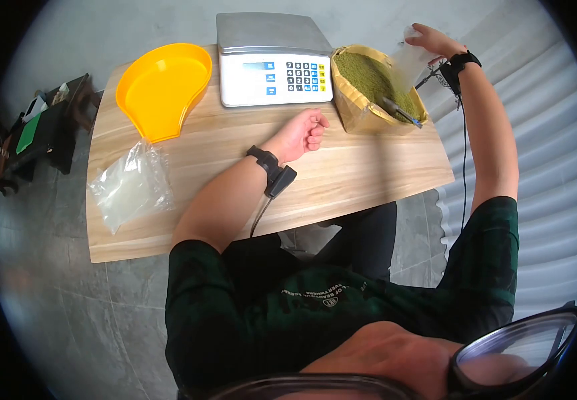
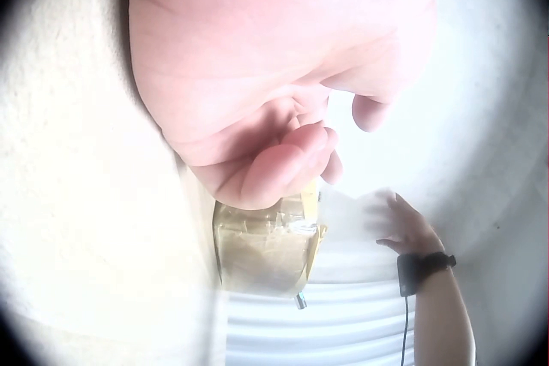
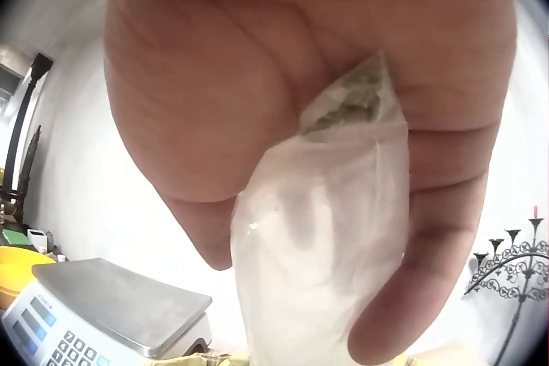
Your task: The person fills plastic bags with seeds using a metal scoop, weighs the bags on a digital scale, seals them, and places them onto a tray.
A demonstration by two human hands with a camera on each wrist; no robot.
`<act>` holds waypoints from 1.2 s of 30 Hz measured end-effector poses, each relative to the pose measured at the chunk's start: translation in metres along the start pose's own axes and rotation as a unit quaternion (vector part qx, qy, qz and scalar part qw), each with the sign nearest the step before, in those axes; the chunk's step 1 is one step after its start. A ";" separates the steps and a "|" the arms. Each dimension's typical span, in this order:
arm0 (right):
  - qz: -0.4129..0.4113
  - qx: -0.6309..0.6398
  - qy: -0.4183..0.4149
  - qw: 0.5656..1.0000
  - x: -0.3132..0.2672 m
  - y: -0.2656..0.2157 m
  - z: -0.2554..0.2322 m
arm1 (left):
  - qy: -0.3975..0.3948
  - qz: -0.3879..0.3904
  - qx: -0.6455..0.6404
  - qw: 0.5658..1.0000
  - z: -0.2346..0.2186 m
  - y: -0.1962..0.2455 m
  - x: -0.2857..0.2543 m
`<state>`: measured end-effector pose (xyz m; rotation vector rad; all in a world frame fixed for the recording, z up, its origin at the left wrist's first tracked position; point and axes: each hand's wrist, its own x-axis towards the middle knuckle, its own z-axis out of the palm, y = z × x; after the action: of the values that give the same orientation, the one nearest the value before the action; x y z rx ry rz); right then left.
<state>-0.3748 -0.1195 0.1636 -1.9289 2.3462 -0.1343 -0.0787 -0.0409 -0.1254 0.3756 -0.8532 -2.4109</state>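
My right hand point(image 1: 438, 41) is raised at the far right corner of the table, holding a translucent plastic bag point(image 3: 322, 220) between thumb and fingers. A little green material shows in the corner of this bag near the palm. The bag hangs down beside an opened brown paper sack point(image 1: 355, 112) full of green granules point(image 1: 367, 77). A metal tool with a blue tip point(image 1: 400, 111) sticks up from the granules. My left hand point(image 1: 300, 137) rests on the table in front of the scale point(image 1: 275, 80), its fingers loosely curled around nothing.
A yellow scoop-shaped tray point(image 1: 162, 87) lies left of the scale. Nearer me is a clear plastic bag packet point(image 1: 135, 187) at the wooden table's point(image 1: 362, 167) left edge. A dark metal candle stand point(image 3: 515, 276) is beyond the table, and a white curtain point(image 1: 542, 167) hangs on the right.
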 end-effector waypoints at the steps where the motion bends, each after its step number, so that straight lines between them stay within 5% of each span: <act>1: 0.008 -0.007 0.000 1.000 -0.005 -0.002 0.001 | 0.001 0.000 0.002 1.000 0.001 -0.001 0.001; 3: 0.017 -0.015 0.001 1.000 -0.002 0.008 0.003 | -0.004 0.002 0.001 1.000 -0.001 -0.001 0.000; 5: -0.105 -0.107 0.016 0.989 0.022 0.032 0.010 | -0.007 0.007 0.001 1.000 -0.003 0.001 -0.001; 12: -0.102 -0.007 0.082 0.991 0.028 0.052 0.009 | 0.003 0.005 0.000 1.000 -0.002 0.000 0.000; 14: -0.165 -0.141 0.134 0.967 0.023 0.055 0.011 | 0.003 0.007 0.001 1.000 -0.001 0.002 -0.001; 20: -0.125 -0.075 0.057 0.988 0.005 0.048 0.006 | 0.007 0.000 -0.004 1.000 -0.002 0.001 0.000; 36: -0.105 0.000 0.071 0.992 0.025 0.078 0.004 | -0.001 0.004 -0.001 1.000 -0.003 0.000 0.000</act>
<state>-0.4547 -0.1288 0.1483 -2.2322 2.2173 -0.2966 -0.0776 -0.0422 -0.1273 0.3681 -0.8512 -2.4042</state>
